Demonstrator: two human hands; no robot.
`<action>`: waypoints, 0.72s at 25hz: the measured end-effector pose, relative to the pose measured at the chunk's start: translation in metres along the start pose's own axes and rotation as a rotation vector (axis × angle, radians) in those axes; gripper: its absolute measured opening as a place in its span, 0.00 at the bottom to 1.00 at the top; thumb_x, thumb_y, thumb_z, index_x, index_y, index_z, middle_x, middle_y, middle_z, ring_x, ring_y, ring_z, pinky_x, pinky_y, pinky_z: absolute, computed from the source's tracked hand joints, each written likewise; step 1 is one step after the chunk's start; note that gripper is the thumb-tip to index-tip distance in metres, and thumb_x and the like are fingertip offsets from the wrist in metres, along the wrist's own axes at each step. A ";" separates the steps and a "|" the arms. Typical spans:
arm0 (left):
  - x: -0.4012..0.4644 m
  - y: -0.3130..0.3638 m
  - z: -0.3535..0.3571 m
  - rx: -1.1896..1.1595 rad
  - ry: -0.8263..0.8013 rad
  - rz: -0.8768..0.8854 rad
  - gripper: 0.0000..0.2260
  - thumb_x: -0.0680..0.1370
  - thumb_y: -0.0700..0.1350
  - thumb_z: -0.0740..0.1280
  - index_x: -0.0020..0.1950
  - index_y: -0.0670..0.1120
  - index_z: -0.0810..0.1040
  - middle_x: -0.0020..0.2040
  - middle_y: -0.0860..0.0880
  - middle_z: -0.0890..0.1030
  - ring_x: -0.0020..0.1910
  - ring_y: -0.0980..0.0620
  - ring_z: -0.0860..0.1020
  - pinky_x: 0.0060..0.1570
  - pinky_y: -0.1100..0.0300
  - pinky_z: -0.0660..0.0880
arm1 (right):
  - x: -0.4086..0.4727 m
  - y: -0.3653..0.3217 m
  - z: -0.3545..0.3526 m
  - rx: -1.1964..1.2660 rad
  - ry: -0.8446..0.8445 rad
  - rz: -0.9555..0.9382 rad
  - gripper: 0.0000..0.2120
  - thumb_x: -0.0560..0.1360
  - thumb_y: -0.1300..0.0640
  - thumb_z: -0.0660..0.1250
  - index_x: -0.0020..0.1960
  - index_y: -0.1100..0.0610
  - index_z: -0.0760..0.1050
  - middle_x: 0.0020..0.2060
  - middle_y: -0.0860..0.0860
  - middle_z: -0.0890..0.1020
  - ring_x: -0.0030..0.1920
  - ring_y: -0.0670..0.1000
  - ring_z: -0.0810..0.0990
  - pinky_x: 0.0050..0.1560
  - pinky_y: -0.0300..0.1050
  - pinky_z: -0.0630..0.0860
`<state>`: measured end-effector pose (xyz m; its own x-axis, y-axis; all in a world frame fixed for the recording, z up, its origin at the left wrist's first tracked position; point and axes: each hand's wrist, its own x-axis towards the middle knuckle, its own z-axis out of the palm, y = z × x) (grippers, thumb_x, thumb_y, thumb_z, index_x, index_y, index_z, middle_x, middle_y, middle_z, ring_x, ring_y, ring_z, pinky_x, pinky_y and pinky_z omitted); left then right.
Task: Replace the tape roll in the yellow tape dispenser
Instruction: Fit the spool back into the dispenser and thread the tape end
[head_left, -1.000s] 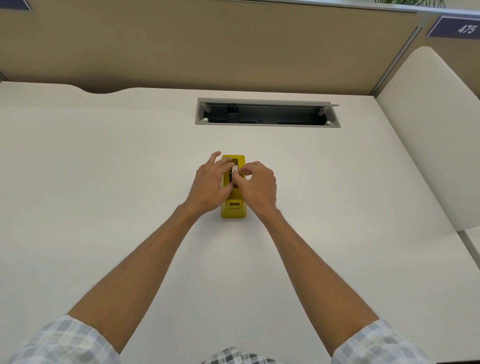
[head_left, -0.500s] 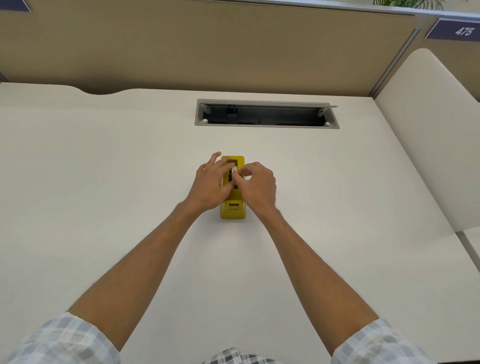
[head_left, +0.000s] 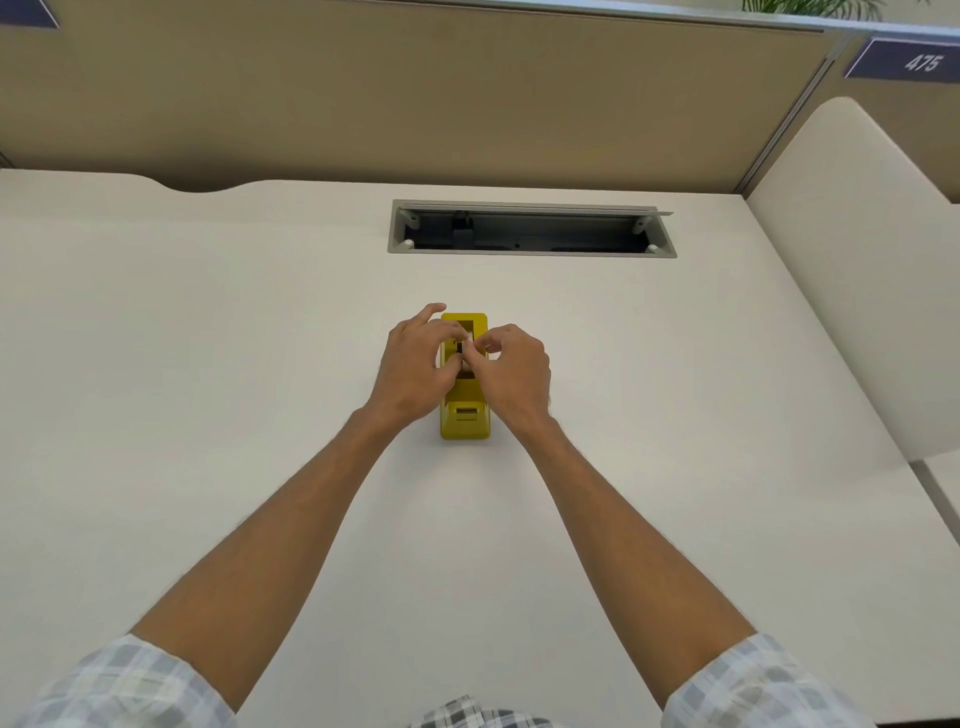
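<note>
The yellow tape dispenser (head_left: 465, 415) stands lengthwise on the white desk, its cutter end toward me. My left hand (head_left: 415, 364) lies against its left side, fingers reaching into the top opening. My right hand (head_left: 511, 371) comes in from the right, thumb and forefinger pinched over the same opening. Between the fingertips a small dark piece with a pale edge, the tape roll (head_left: 461, 349), sits in the dispenser's slot; most of it is hidden by my fingers.
A grey cable tray cutout (head_left: 530, 228) lies in the desk (head_left: 208, 364) behind the dispenser. A tan partition wall (head_left: 415, 93) closes the far edge. A pale rounded divider (head_left: 857, 260) borders the right side.
Both hands stay at the dispenser's opening with only slight finger shifts. The view has tilted a little, so everything sits marginally lower in frame.
</note>
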<state>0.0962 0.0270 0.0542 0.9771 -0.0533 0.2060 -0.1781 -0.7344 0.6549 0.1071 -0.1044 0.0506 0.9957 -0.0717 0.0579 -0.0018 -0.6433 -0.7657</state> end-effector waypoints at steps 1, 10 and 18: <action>0.001 0.000 0.000 0.011 -0.009 -0.006 0.14 0.77 0.43 0.67 0.62 0.45 0.78 0.67 0.46 0.77 0.74 0.48 0.65 0.71 0.46 0.61 | 0.000 0.000 0.000 0.001 -0.001 0.000 0.12 0.75 0.47 0.68 0.47 0.55 0.83 0.48 0.48 0.84 0.47 0.49 0.82 0.47 0.50 0.79; -0.009 -0.006 0.006 -0.023 -0.101 0.026 0.17 0.75 0.43 0.63 0.64 0.46 0.76 0.66 0.49 0.78 0.74 0.47 0.65 0.69 0.42 0.65 | -0.001 0.000 -0.002 0.004 -0.004 0.009 0.12 0.75 0.46 0.68 0.46 0.55 0.83 0.48 0.48 0.84 0.47 0.49 0.82 0.47 0.50 0.79; -0.005 0.000 0.001 -0.024 -0.039 -0.001 0.16 0.76 0.42 0.65 0.63 0.44 0.78 0.65 0.47 0.79 0.74 0.47 0.66 0.69 0.43 0.66 | -0.003 0.000 -0.002 0.005 -0.002 -0.011 0.12 0.75 0.48 0.69 0.49 0.56 0.83 0.49 0.48 0.84 0.48 0.49 0.82 0.48 0.50 0.79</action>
<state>0.0913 0.0262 0.0525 0.9810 -0.0793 0.1772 -0.1796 -0.7178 0.6727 0.1036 -0.1057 0.0518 0.9959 -0.0630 0.0653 0.0099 -0.6403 -0.7681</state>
